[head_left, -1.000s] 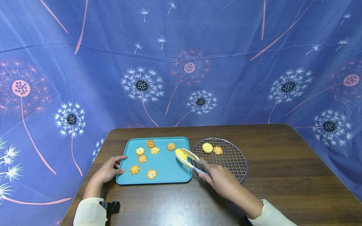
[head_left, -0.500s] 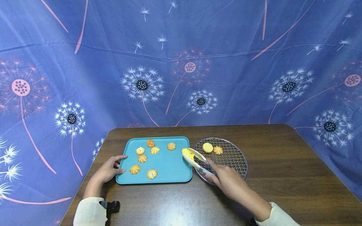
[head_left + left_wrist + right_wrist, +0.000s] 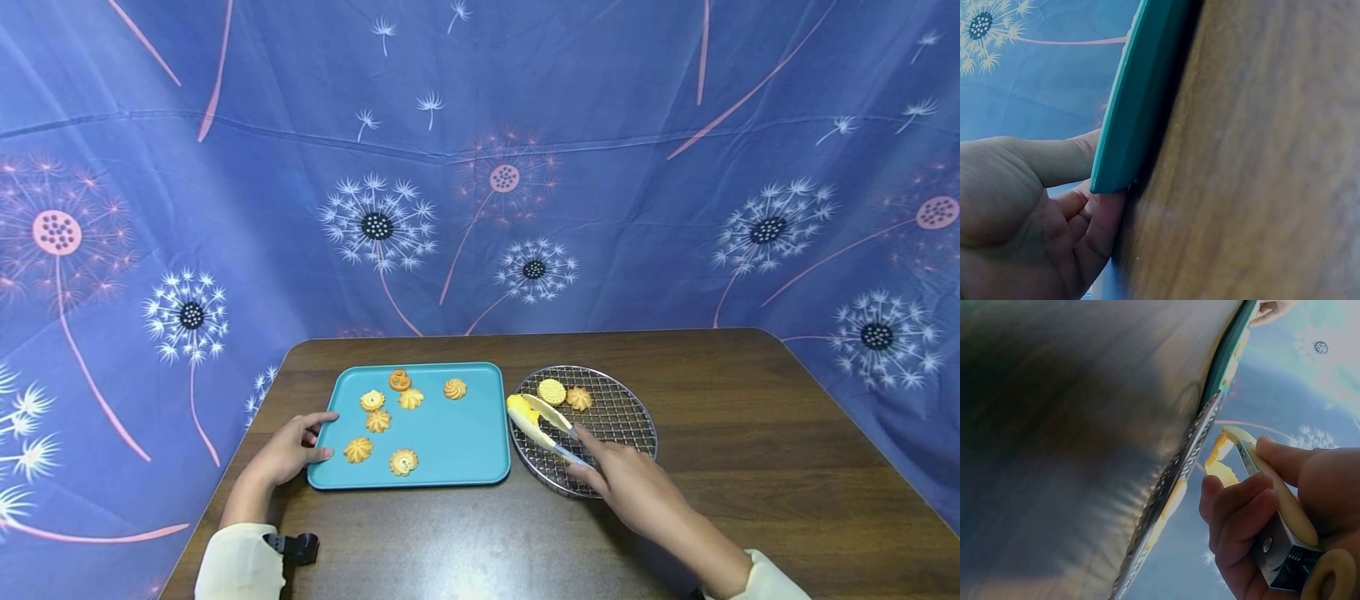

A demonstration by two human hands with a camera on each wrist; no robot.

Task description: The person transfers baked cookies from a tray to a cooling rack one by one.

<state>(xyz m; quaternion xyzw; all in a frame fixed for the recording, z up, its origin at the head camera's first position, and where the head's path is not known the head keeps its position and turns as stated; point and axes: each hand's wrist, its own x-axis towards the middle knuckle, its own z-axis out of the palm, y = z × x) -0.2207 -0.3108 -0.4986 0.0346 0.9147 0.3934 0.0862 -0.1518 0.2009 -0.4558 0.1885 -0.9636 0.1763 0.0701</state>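
Evidently, the left hand (image 3: 288, 450) is holding the teal tray (image 3: 457, 442) by its left end, between thumb and fingers. Further right, a yellow cookie (image 3: 525, 407) is hanging off the surface near the left side of the round wire rack (image 3: 628, 427), between the tips of the tongs (image 3: 536, 434), which the right hand (image 3: 637, 487) is squeezing. Probably light, stiff and brittle, it is likely calling for a gentle grip on its sides.

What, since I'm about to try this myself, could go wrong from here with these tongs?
The yellow piece in the tongs hangs near the wire rack's left edge and could drop outside it. The tongs could nudge the round cookie or flower-shaped cookie on the rack. The left hand grips the blue tray; a tug might shift its cookies.
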